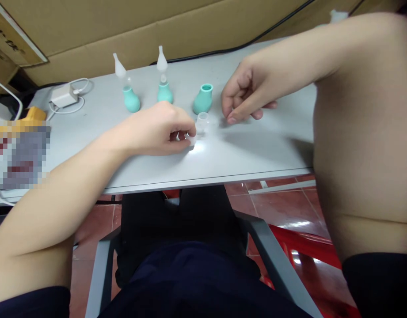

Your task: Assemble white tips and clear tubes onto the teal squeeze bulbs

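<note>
My left hand rests on the table with its fingers curled round a small whitish plastic piece, mostly hidden by the fingers. Just beyond those fingertips stands a clear plastic cup-like part. My right hand hovers to its right, thumb and forefinger pinched together. A blurred, see-through shape shows by that pinch, but I cannot make out what it is. Behind the clear part is an open-necked teal rubber bulb. Two nasal aspirators, one farther left and one nearer the bulb, stand upright with white tips.
A white charger with a coiled cable lies at the table's left, near a yellow object and a blurred-out item. A black cable runs along the cardboard wall. Another white tip shows behind my right arm.
</note>
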A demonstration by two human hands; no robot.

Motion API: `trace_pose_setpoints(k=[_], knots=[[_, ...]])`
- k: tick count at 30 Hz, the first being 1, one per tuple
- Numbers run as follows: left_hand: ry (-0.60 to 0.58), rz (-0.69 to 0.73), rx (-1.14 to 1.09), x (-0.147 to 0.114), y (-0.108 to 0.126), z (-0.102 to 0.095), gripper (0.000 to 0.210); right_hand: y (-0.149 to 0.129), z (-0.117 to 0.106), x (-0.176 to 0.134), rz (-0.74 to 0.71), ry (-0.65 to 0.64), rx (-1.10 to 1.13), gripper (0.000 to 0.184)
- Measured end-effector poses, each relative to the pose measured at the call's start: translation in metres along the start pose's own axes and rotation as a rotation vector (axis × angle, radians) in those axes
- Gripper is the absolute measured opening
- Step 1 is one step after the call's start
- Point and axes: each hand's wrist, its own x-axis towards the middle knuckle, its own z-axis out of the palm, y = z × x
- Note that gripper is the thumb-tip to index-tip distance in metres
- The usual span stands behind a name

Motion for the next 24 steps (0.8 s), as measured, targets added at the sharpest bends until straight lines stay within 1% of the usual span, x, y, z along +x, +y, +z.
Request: trace_pose_setpoints(k=[4,7,9,12,13,14,15,18,19,22,24], knots=[[0.0,-0.016,-0.006,0.003,0.0,0.007,0.014,-0.001,0.009,0.008,0.017,0.015,-0.002,0.025],[0.03,-0.035,-0.006,0.003,-0.001,0.007,0.016,-0.006,0.015,0.009,0.056,0.067,-0.032,0.022],[0.095,-0.05,0.013,0.003,-0.003,0.006,0.022,-0.009,0.018,0.009,0.074,0.11,-0.097,0.019],[0.248,-0.056,0.068,0.004,-0.011,0.007,0.031,-0.014,0.021,0.011,0.056,0.166,-0.183,0.017],[0.279,-0.055,0.08,0.005,-0.014,0.008,0.034,-0.017,0.022,0.012,0.063,0.18,-0.199,0.017],[0.284,-0.06,0.085,0.006,-0.017,0.009,0.038,-0.02,0.023,0.012,0.08,0.191,-0.213,0.016],[0.263,-0.068,0.086,0.007,-0.02,0.01,0.041,-0.023,0.024,0.012,0.108,0.202,-0.224,0.014],[0.146,-0.108,0.102,0.01,-0.025,0.014,0.04,-0.033,0.026,0.01,0.211,0.209,-0.25,0.008],[0.126,-0.114,0.106,0.011,-0.025,0.015,0.038,-0.036,0.027,0.009,0.234,0.202,-0.255,0.007],[0.128,-0.095,0.092,0.013,-0.022,0.018,0.03,-0.04,0.028,0.004,0.259,0.171,-0.265,0.012],[0.138,-0.081,0.082,0.014,-0.02,0.02,0.022,-0.04,0.027,0.002,0.224,0.157,-0.258,0.012]])
